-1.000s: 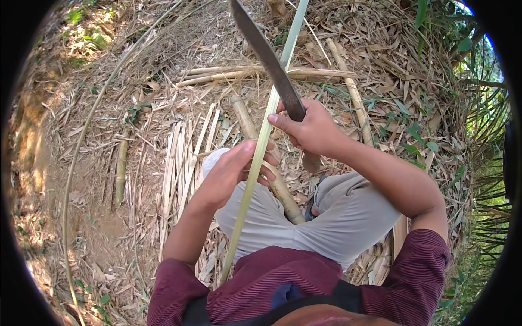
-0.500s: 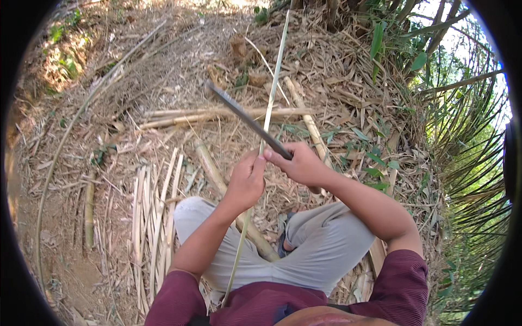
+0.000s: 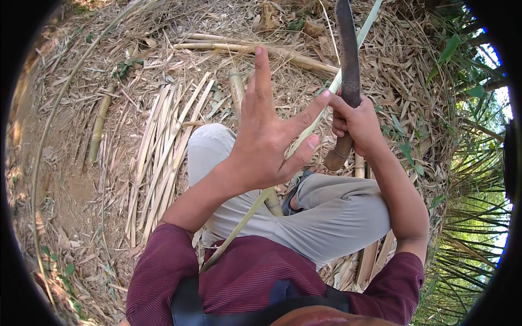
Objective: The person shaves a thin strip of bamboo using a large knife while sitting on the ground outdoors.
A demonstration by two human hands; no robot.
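Fingers spread wide, my left hand [image 3: 263,144] is raised above my lap, its thumb and forefinger close over a long pale green bamboo strip [image 3: 239,231]. That strip runs slantwise from my waist, behind the left hand, to the upper right. My right hand [image 3: 359,124] is closed round the wooden handle of a machete [image 3: 348,54], whose dark blade points up and away from me. The strip passes right beside the right hand's fingertips and the blade; whether those fingers also pinch it I cannot tell.
Split bamboo strips [image 3: 157,157] lie in a bundle left of my knee. Bamboo poles [image 3: 217,46] lie across the litter ahead, and a short bamboo piece [image 3: 99,127] rests farther left. A long thin stem [image 3: 50,125] curves along the left side; leafy growth [image 3: 473,212] stands right.
My left hand has let go of the strip and opened. The machete has swung from pointing up-left to nearly straight ahead, and my right hand has moved right. The view has tilted downward.
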